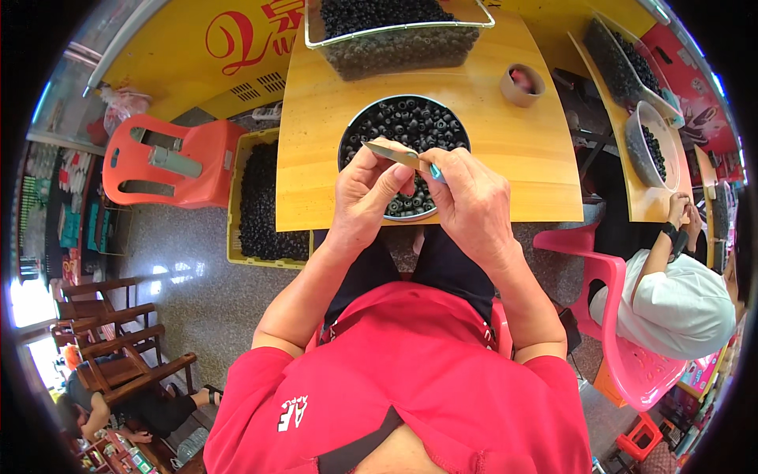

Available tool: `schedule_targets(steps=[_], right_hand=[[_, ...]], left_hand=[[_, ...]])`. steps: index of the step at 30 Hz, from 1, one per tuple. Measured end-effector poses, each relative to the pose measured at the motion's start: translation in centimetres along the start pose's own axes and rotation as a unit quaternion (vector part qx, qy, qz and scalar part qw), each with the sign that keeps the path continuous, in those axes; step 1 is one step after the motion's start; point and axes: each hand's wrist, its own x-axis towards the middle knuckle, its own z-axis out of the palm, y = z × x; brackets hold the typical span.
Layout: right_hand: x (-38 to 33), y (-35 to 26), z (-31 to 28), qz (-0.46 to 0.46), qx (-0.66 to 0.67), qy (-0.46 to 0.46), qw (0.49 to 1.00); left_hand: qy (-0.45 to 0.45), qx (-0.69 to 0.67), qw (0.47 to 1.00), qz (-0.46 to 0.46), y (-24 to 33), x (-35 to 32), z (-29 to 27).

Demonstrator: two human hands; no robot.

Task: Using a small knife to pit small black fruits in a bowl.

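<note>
Over a round metal-rimmed bowl [344, 144] of small black ring-shaped parts [408, 118], my two hands meet. A small knife [392, 153] is gripped in my right hand [472, 197]; its blade points left and a bit of blue handle shows between the fingers. My left hand [365, 197] is closed in a pinch just under the blade, thumb against fingers. Whatever it pinches is hidden by the fingers and the blade. The bowl sits at the near edge of the wooden table [316, 103].
A clear bin [403, 51] heaped with black parts stands at the far side, a small cup [523, 85] right of it. Left are a yellow crate [268, 257] of black parts and an orange chair [178, 162]. Another person [671, 300] sits at right on a pink chair [612, 296].
</note>
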Motion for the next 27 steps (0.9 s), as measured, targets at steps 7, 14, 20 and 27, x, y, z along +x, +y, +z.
schedule_targets(steps=[7,14,20,27], right_hand=[[-0.1,0.3,0.1,-0.001,-0.003,0.006,1.0],[-0.6,1.3,0.9,0.092,0.035,-0.005,0.995],[0.4,-1.3,-0.1,0.231,0.33,-0.052,0.914],[0.4,-2.4,0.7,0.337,0.524,-0.075,0.778]], left_hand=[[-0.006,-0.005,1.0,0.001,-0.2,0.2,-0.1],[-0.012,-0.042,0.999,0.023,0.6,0.0,-0.1],[0.0,0.045,0.998,0.046,0.2,-0.2,-0.3],[-0.022,0.075,0.993,0.092,1.1,-0.8,-1.1]])
